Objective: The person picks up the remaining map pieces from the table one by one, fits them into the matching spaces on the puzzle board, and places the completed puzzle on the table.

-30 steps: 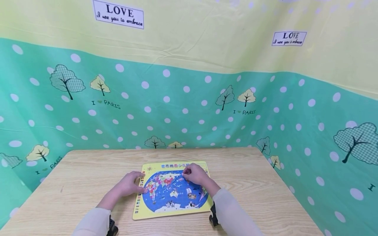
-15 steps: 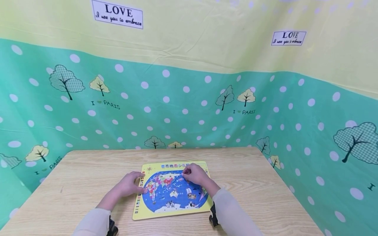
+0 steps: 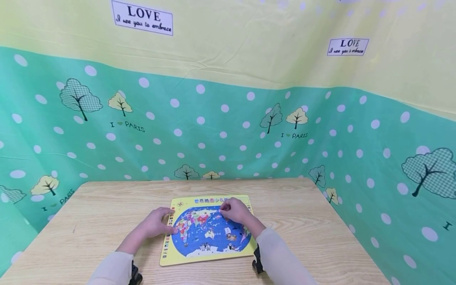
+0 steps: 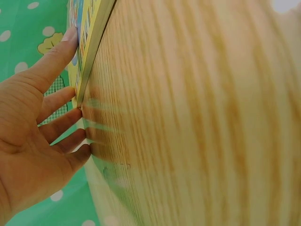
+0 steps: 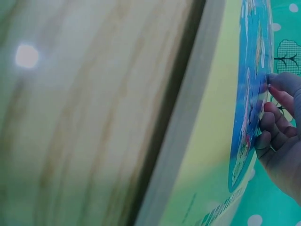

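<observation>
A yellow-bordered world map puzzle board [image 3: 199, 259] with a blue oval map lies flat on the wooden table. At its left edge, my left hand [image 3: 155, 222] has the thumb resting on the board's face. In the left wrist view the other fingers of the left hand [image 4: 40, 122] are spread and fairly straight, by the edge and the tabletop. Over the map's upper right is my right hand [image 3: 235, 210], thumb and forefinger pinched at the surface. The right wrist view shows the right hand [image 5: 282, 122] with a tiny pale bit at its fingertips, apparently a puzzle piece, mostly hidden.
The wooden table [image 3: 303, 221] extends around the board on all sides. Behind it and to the right hangs a green and yellow curtain [image 3: 213, 130] printed with trees and dots. Dark wrist devices [image 3: 258, 259] sit under both forearms.
</observation>
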`<state>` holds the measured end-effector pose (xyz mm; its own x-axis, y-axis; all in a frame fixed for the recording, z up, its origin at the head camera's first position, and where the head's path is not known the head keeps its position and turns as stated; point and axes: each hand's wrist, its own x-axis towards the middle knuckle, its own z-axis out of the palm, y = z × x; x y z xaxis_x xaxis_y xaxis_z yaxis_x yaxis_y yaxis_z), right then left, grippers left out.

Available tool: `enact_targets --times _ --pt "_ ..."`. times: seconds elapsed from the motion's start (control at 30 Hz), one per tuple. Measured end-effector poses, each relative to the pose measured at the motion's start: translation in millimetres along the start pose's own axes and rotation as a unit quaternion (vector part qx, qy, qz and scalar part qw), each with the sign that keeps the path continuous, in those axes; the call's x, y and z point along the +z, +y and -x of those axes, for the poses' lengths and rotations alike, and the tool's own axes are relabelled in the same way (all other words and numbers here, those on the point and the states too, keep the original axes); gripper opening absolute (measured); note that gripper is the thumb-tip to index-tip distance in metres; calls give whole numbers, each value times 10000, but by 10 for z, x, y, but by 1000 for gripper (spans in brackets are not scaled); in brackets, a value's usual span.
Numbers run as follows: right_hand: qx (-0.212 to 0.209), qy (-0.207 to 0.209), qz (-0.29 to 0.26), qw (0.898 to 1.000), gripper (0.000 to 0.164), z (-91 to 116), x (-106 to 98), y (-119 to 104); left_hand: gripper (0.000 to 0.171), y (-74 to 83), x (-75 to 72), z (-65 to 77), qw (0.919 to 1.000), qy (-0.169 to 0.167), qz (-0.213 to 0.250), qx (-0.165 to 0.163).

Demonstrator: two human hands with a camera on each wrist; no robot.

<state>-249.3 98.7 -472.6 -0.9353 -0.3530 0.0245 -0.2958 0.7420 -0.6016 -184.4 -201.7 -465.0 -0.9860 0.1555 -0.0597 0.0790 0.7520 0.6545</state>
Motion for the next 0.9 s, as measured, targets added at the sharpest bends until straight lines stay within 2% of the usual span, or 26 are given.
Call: enact_targets --times 0.37,0.9 --pt "-25 -53 -71 10000 17 -27 -11 25 84 -18 6 -6 10000 -1 -47 30" --pt "-4 -31 -62 10000 12 -9 -9 27 84 -13 8 -27 9999 5 -105 17"
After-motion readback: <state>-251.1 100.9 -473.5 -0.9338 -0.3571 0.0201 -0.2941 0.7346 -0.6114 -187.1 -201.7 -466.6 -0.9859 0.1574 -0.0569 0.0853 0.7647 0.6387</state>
